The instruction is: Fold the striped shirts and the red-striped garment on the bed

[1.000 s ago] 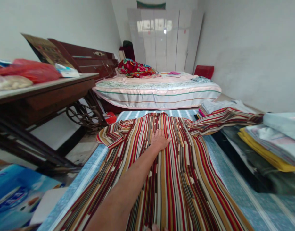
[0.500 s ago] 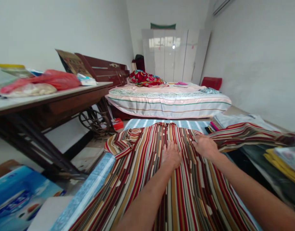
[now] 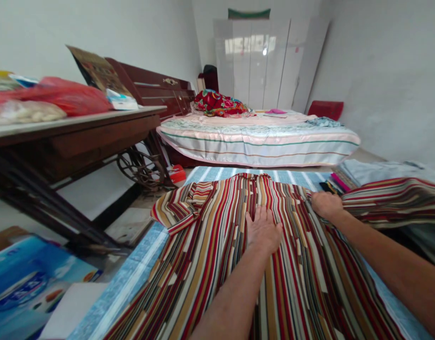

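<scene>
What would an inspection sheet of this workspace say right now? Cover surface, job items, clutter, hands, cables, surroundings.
Surface: blue cover with white stripes, mostly under the garment.
Job items: striped garment, spread out, collar end away from the person; right sleeve lies across the clothes pile.
Clutter: clothes pile at right; blue box at lower left; red bag on the table.
Hands: left hand flat on the garment's upper middle; right hand curled at its right shoulder, apparently gripping cloth.
Cables: nothing seen.
Surroundings: bed ahead, wardrobe behind it.
</scene>
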Available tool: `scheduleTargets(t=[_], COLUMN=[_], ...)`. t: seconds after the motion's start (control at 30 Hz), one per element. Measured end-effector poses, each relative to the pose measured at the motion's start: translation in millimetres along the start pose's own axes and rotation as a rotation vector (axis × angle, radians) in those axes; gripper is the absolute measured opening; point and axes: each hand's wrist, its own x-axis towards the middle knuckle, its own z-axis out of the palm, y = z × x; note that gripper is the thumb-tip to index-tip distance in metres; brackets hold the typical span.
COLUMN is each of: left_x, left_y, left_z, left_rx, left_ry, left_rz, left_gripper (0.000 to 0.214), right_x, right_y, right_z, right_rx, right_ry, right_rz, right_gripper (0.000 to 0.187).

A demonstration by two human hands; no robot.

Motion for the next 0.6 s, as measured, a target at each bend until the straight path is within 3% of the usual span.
scheduleTargets(t=[0.1, 0.17, 0.3, 0.37, 0.43, 0.5, 0.6], left_x=[1, 3, 10, 12, 12, 10, 7], left_y=[2, 2, -2, -6, -9, -12, -13], left_z=[-1.7, -2.4, -4.7, -6.9, -8.4, -8.1, -6.2], left_rx=[0.003, 0.004, -0.007, 0.004, 0.020, 0.027, 0.029], left_ry=[-0.017, -0.034, -0.097, -0.077, -0.037, -0.015, 0.003], left_rz=[0.011, 0.019, 0.056, 0.103, 0.142, 0.157, 0.184], left_gripper=[0.062, 0.061, 0.058, 0.053, 0.047, 0.044, 0.044], right_x=[-21, -55, -162, -219, -268, -308, -348], right_y=[-19, -40, -80, -94, -103, -112, -126], right_z=[-19, -36, -70, -75, -66, -46, -10], right_rx=[0.003, 0.026, 0.315, 0.451, 0.560, 0.640, 0.629], right_ry=[0.064, 0.079, 0.136, 0.141, 0.220, 0.359, 0.327], right_rz=[-0.065, -0.164, -0.651, -0.659, -0.631, -0.677, -0.659], right_gripper=[0.035, 0.036, 0.028, 0.023, 0.022, 0.041, 0.038])
